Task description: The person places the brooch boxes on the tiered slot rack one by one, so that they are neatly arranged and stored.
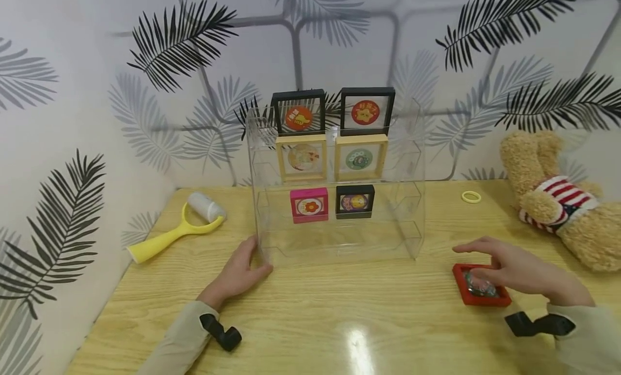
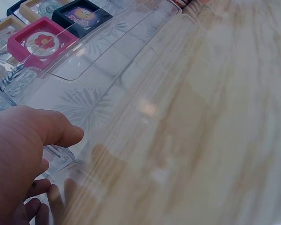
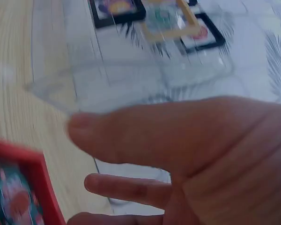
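Observation:
A clear acrylic display rack [image 1: 335, 252] with stepped shelves stands in the middle of the table. My left hand [image 1: 240, 272] holds its lower left corner, thumb at the front and fingers along the side panel; the left wrist view shows the thumb [image 2: 61, 129] beside the clear edge. On the right, my right hand [image 1: 519, 270] is over a red square frame [image 1: 464, 290] lying flat with a dark, patterned round piece inside. Its fingers are loosely extended, and in the right wrist view the thumb [image 3: 131, 133] is apart from the red frame [image 3: 42, 183].
Several small frames stand on the rack, among them a pink frame [image 1: 309, 220], a black frame [image 1: 356, 215] and a wooden frame [image 1: 361, 175]. Left of it lies a yellow-handled roller [image 1: 162, 243]. A yellow ring [image 1: 470, 197] and a teddy bear [image 1: 592, 229] lie at the right.

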`<state>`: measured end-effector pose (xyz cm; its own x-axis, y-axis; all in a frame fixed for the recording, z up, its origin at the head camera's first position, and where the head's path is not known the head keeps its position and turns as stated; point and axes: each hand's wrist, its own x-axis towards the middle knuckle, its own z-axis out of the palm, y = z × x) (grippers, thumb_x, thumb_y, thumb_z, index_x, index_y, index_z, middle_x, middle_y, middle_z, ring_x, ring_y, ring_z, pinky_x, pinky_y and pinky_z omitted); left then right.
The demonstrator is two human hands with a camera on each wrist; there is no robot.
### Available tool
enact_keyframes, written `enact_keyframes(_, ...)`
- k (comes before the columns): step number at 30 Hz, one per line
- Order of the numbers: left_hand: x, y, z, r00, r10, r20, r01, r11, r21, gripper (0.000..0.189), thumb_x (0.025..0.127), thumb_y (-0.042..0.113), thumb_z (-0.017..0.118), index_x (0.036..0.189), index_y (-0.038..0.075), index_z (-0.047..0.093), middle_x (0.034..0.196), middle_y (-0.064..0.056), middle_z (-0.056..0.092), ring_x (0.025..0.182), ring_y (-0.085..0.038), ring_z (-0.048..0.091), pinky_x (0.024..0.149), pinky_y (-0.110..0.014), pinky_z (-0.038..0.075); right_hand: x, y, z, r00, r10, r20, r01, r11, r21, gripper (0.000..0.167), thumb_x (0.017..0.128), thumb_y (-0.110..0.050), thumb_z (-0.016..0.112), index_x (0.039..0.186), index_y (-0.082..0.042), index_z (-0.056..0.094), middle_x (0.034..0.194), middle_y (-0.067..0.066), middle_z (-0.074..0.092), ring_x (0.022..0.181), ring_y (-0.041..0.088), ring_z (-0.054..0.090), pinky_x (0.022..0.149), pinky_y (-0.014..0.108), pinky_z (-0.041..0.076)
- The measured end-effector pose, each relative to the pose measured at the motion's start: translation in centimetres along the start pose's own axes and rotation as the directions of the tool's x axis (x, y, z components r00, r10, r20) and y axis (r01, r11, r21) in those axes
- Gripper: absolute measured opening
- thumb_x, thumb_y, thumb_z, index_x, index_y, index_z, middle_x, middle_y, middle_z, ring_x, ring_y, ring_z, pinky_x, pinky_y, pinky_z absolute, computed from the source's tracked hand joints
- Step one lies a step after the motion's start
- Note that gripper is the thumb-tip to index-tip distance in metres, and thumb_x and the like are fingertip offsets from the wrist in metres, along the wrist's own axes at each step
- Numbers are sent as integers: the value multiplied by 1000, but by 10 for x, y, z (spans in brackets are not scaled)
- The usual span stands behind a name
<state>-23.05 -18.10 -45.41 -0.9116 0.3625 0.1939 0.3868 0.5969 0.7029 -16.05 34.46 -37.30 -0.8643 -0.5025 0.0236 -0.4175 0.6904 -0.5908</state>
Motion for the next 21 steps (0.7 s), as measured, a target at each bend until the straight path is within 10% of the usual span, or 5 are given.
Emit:
enact_keyframes(5, 0, 2, -1, 1000, -5, 6, 5, 1000, -7, 71, 85, 16, 68, 143, -7, 34, 140, -29, 43, 132, -43, 39, 109, -56, 30, -20, 31, -11, 991, 53, 125, -62, 996, 69, 63, 89, -16, 68, 145, -22, 41, 123, 26, 51, 55, 5, 51, 51, 24, 43)
enact_keyframes(9, -1, 2, -1, 1000, -11, 15, 11, 1000, -7, 70, 87, 17, 67, 143, -7, 33, 141, -29, 42, 133, -44, 38, 109, -57, 30, -28, 56, -10, 982, -31, 186, -5, 982, 189, 78, 86, -6, 69, 146, -39, 32, 119, -8, 51, 58, 4, 55, 51, 25, 45)
enact_keyframes(18, -1, 3, -2, 1000, 1, 17, -1, 1000, -14, 69, 87, 17, 67, 142, -8, 34, 140, -29, 43, 133, -44, 39, 108, -58, 31, -31, 75, -5, 978, -107, 178, 68, 975, 214, 82, 77, -2, 77, 144, -26, 35, 128, -26, 22, 70, 9, 48, 57, 23, 43)
enact_keyframes(21, -1, 2, -1, 1000, -4, 17, 5, 1000, -15, 69, 87, 16, 67, 142, -8, 34, 141, -29, 42, 133, -44, 38, 109, -58, 30, -29, 70, -2, 982, -51, 183, 8, 973, 232, 72, 77, -2, 77, 137, -16, 39, 136, -5, 18, 75, 7, 47, 61, 22, 44)
